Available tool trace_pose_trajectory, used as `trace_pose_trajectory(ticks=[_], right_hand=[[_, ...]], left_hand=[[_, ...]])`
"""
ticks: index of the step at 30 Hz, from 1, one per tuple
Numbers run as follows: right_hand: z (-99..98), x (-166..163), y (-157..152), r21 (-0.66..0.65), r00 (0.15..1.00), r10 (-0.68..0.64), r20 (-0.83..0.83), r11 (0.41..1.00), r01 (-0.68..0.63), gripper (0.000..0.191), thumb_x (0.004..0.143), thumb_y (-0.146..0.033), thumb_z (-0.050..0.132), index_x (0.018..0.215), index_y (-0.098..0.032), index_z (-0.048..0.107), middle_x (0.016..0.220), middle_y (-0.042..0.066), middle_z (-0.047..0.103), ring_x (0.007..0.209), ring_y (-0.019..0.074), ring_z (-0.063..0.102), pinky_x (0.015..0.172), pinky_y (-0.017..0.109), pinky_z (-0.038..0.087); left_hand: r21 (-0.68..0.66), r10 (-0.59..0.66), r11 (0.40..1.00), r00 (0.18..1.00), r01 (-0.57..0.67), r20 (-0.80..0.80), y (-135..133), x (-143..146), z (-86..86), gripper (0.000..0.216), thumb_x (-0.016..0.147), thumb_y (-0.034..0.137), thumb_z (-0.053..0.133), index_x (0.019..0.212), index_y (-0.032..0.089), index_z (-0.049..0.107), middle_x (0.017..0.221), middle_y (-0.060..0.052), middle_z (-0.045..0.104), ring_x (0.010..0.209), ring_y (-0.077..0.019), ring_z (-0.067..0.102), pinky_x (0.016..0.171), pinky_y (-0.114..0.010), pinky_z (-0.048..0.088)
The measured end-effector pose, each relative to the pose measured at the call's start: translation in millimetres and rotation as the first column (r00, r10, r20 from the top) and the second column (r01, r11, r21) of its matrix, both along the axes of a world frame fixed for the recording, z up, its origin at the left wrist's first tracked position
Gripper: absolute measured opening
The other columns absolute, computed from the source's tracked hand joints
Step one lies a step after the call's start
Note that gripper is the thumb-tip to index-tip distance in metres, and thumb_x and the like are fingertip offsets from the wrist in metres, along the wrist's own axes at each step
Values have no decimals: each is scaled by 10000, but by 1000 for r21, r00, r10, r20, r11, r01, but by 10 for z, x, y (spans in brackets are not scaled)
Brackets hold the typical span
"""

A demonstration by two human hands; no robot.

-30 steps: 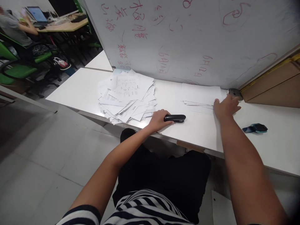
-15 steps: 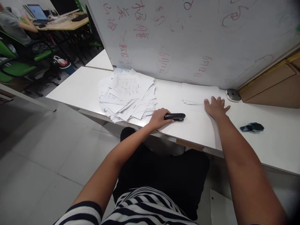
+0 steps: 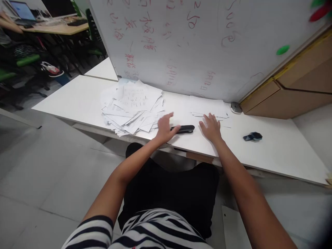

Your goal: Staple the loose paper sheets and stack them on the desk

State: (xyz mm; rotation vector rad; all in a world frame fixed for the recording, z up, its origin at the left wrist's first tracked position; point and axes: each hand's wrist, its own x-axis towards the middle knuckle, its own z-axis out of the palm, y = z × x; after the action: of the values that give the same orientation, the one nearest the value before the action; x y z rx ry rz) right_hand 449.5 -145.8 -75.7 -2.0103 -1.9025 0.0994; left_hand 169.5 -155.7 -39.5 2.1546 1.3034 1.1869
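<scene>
A black stapler (image 3: 184, 129) lies on the white table, its left end partly behind my left thumb. My left hand (image 3: 165, 128) is open beside it, thumb and fingers spread. Just right of the stapler, my right hand (image 3: 212, 128) is open, with fingertips at the near edge of a small stack of white paper (image 3: 207, 107). To the left of my left hand is a large messy pile of printed sheets (image 3: 135, 107); the sheets lie at many angles.
A whiteboard (image 3: 166, 45) with red writing stands along the table's back edge. A dark watch-like object (image 3: 252, 136) lies right of my right hand. Behind it are a grey rounded device (image 3: 235, 107) and cardboard boxes (image 3: 285, 86). A person's arm (image 3: 10, 24) shows at a far desk.
My left hand has let go of the stapler and opened. My right hand has drawn back from the paper stack toward the stapler. The view has shifted to the right.
</scene>
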Motion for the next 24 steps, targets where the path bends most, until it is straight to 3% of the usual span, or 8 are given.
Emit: trace_pose_trajectory(ticks=[3, 5, 8, 11, 13, 17, 20, 24], right_hand=[[-11, 25, 18, 33, 1000, -2, -25, 999, 3, 627, 929, -584, 308, 1431, -223, 411, 1555, 128, 286, 1444, 308, 199, 1126, 604, 147], [-9, 31, 13, 58, 999, 18, -46, 998, -15, 634, 930, -579, 319, 1435, -207, 408, 1552, 126, 293, 1443, 297, 208, 1137, 569, 177], [2, 33, -5, 105, 995, 53, -83, 994, -44, 631, 938, -554, 320, 1432, -173, 414, 1532, 132, 335, 1437, 280, 233, 1144, 507, 227], [12, 28, -18, 161, 994, 62, -90, 986, -47, 609, 940, -534, 335, 1406, -159, 449, 1502, 143, 385, 1418, 286, 280, 1138, 500, 249], [13, 20, -20, 202, 994, 73, -79, 978, -55, 595, 941, -527, 344, 1382, -151, 481, 1486, 152, 407, 1397, 294, 324, 1132, 498, 265], [6, 14, -21, 262, 995, 70, -74, 964, -48, 578, 943, -519, 348, 1325, -131, 544, 1451, 168, 448, 1348, 301, 400, 1114, 474, 309], [5, 15, -28, 280, 996, 50, -77, 960, -26, 558, 942, -518, 351, 1303, -148, 563, 1434, 160, 471, 1331, 306, 421, 1097, 491, 328], [6, 16, -38, 310, 997, 55, -54, 950, -35, 523, 945, -505, 352, 1278, -171, 579, 1404, 150, 505, 1307, 298, 449, 1081, 496, 348]], left_hand=[[9, 297, 955, 954, -298, 46, 251, -368, 201, 453, 904, 440, 487, 1292, 207, 460, 1293, -126, 538, 1239, -281, 451, 1046, -462, 341], [-17, 378, 924, 921, -381, -97, 525, -767, 347, 416, 883, 436, 516, 1245, 232, 522, 1304, -102, 542, 1262, -306, 419, 1052, -500, 327], [-145, 289, 915, 861, -378, -419, 911, -1389, 438, 414, 821, 452, 592, 1191, 268, 606, 1386, -59, 504, 1353, -342, 322, 1097, -528, 272], [-278, 147, 883, 785, -378, -601, 1072, -1774, 334, 589, 780, 506, 630, 1318, 283, 543, 1515, -37, 374, 1423, -362, 216, 1135, -523, 214], [-230, 194, 883, 764, -409, -616, 1059, -1853, 215, 621, 799, 530, 601, 1366, 300, 499, 1542, -12, 332, 1437, -352, 194, 1143, -506, 205], [-68, 331, 892, 748, -447, -575, 961, -1777, 45, 513, 852, 506, 534, 1316, 287, 554, 1467, 6, 456, 1389, -299, 326, 1129, -438, 258], [6, 368, 895, 733, -445, -572, 939, -1707, 42, 454, 884, 490, 480, 1263, 272, 600, 1428, -6, 504, 1349, -278, 381, 1118, -428, 264], [-30, 376, 876, 721, -481, -582, 966, -1678, 159, 424, 940, 453, 357, 1153, 247, 660, 1314, -41, 600, 1260, -274, 470, 1043, -417, 348]])
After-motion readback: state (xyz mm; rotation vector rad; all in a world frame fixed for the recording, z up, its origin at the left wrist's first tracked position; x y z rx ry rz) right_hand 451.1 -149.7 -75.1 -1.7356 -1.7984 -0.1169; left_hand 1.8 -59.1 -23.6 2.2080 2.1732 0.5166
